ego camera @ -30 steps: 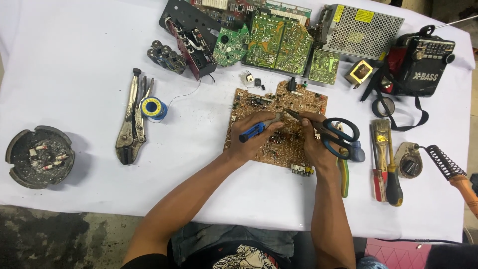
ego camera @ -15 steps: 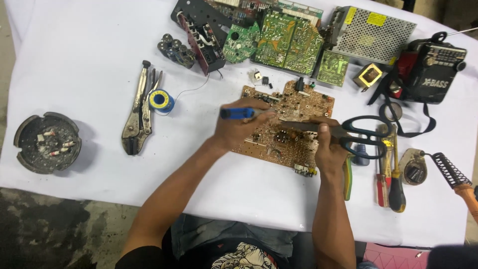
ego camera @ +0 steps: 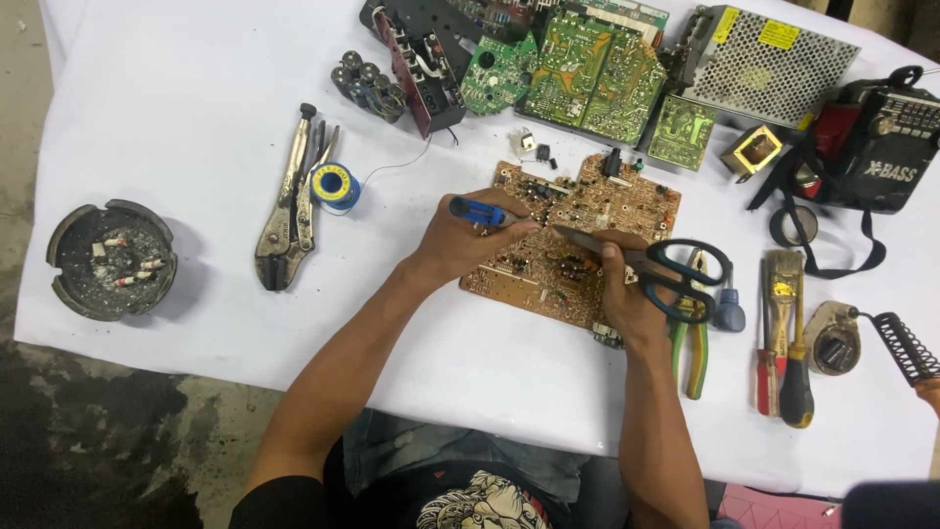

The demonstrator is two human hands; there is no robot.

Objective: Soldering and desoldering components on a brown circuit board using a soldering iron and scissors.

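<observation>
- Brown circuit board (ego camera: 573,245) lies flat near the middle of the table (ego camera: 176,118), a bit toward the near edge.
- Your left hand (ego camera: 460,245) is clamped around a blue-handled tool (ego camera: 480,210); fingers wrapped tight on the handle, tip end over the board's left part. Whether the tip touches the board, can't tell.
- Your right hand (ego camera: 627,294) rests on the board's near right part, fingers closed on black-handled scissors (ego camera: 646,263). Blades point left across the board's middle, lying on or just above it; handle loops hang past the board's right edge.
- Both tool tips sit close together over the board's centre.
- Right of the board: green-handled pliers (ego camera: 693,348), a paintbrush (ego camera: 781,284), a red screwdriver (ego camera: 766,377).
- Far edge: a row of green boards (ego camera: 587,69) and a perforated metal box (ego camera: 764,64).
- Left of the board: locking pliers (ego camera: 289,211) with a solder spool (ego camera: 335,186) just beside them; an ashtray (ego camera: 110,260) near the left edge.
</observation>
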